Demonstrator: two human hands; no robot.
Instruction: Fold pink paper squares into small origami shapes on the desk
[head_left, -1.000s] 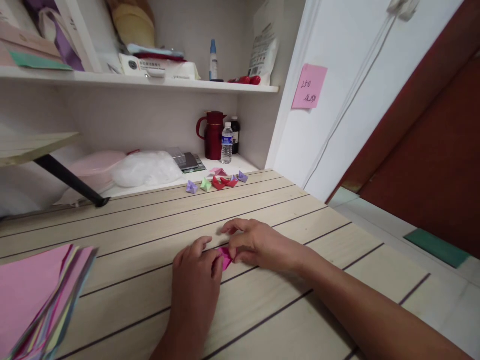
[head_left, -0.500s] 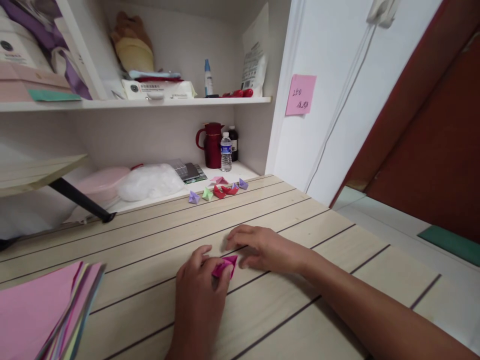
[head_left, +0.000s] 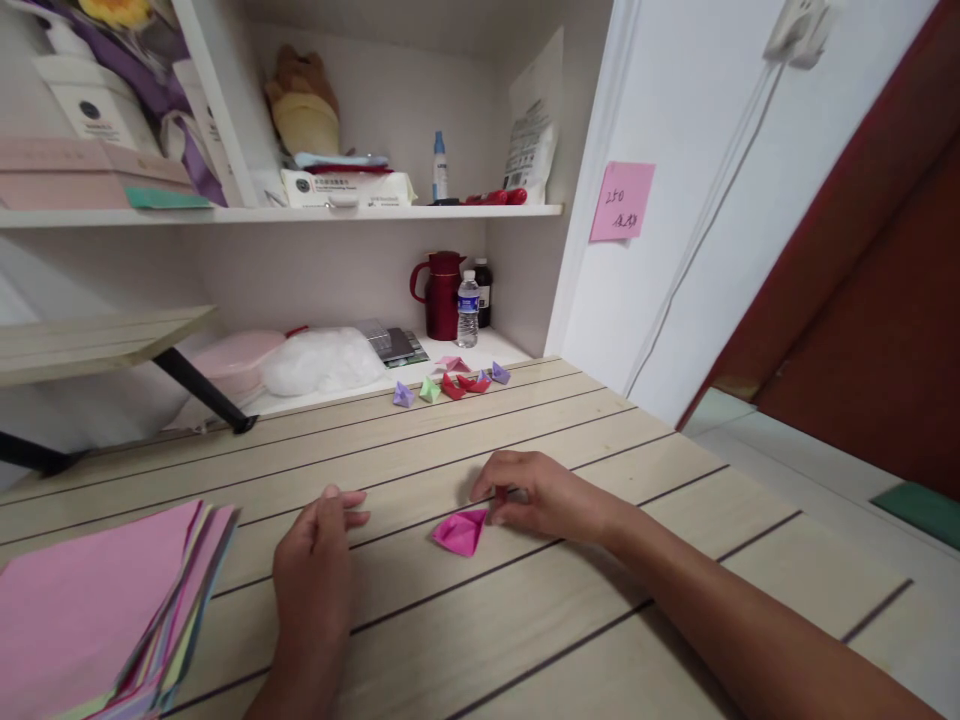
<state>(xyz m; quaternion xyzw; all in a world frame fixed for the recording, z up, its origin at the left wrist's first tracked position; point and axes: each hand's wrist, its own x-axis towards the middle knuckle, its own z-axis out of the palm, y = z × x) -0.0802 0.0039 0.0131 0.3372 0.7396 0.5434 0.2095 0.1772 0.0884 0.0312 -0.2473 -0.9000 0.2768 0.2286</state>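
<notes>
A magenta folded paper boat sits on the striped wooden table between my hands. My right hand is just to the right of it, fingers curved with a gap between thumb and forefinger; whether it touches the boat's tip I cannot tell. To the left, apart from the boat, my left hand holds nothing, its fingers partly stretched out above the table. Several small paper boats, such as a green one and a red one, stand in a row along the table's far edge.
A stack of coloured paper lies at the left front. Behind the table, a white shelf holds a tissue pack and a spray bottle. Below it stand a dark red jug, a water bottle and a white plastic bag.
My left hand has let go of the magenta paper boat and drawn away to the left. The right hand stays near the boat, its fingers a little more curled. The view has shifted slightly left.
</notes>
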